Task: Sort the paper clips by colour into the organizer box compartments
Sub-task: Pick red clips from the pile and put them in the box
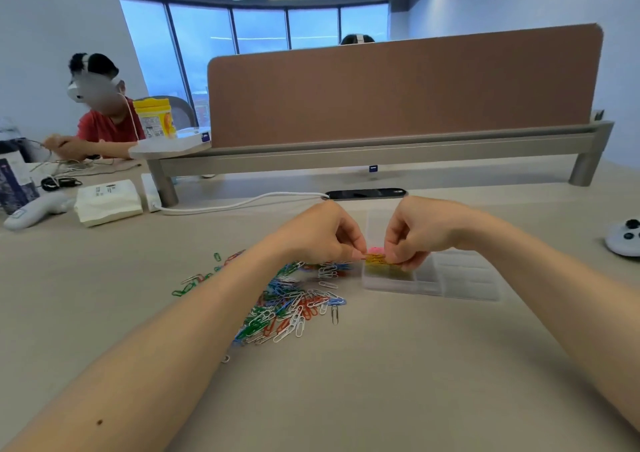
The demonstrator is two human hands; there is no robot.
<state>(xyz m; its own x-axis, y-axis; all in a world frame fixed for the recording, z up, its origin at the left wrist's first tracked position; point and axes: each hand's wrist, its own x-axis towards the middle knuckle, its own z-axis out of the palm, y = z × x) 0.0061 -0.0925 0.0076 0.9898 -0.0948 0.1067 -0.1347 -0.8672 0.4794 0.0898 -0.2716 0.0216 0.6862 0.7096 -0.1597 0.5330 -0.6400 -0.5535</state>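
Observation:
A clear plastic organizer box (460,278) lies open on the beige table, right of centre. Both hands meet just above its left end. My left hand (322,233) and my right hand (415,231) together pinch a small bunch of yellow paper clips (376,259). More yellow clips show in the near-left compartment below the bunch, and pink clips (375,250) show in the compartment behind it. A loose pile of mixed paper clips (291,304), green, blue, red and white, is spread on the table left of the box, partly under my left forearm.
A brown desk divider (398,88) on a metal rail crosses the far side. A white cable (242,203) runs to a black slot. A tissue pack (109,202) and a white controller (33,211) lie far left, another controller (623,238) far right. A person sits at the left.

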